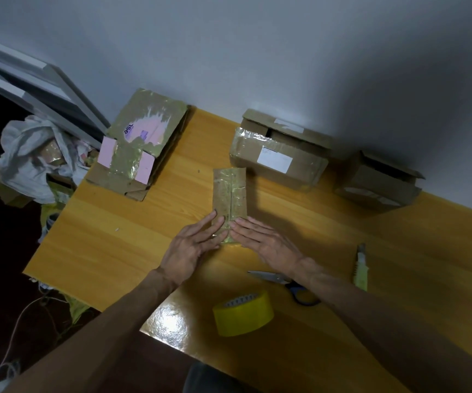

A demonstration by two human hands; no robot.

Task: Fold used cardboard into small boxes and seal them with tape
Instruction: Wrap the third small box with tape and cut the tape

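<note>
Now we have both hands flat on the near end of the small cardboard packet [230,191], which lies lengthwise in the middle of the table [110,239]. Our left hand [192,246] covers its near left corner and our right hand [267,243] the near right one. The fingers are straight and slightly spread, the tips almost meeting over the seam down the packet's middle. We judge this is to press the folded flaps down (glossy old tape already covers much of the face) so they stay flat for sealing. The yellow tape roll [243,313] stands by the near edge between our forearms, with the scissors [286,282] and a cutter [360,268] to the right, handy for the next strip. A flattened carton [141,143] overhangs the far left corner, and a labelled box [280,157] and another box [379,182] sit along the far edge, out of our way.
</note>
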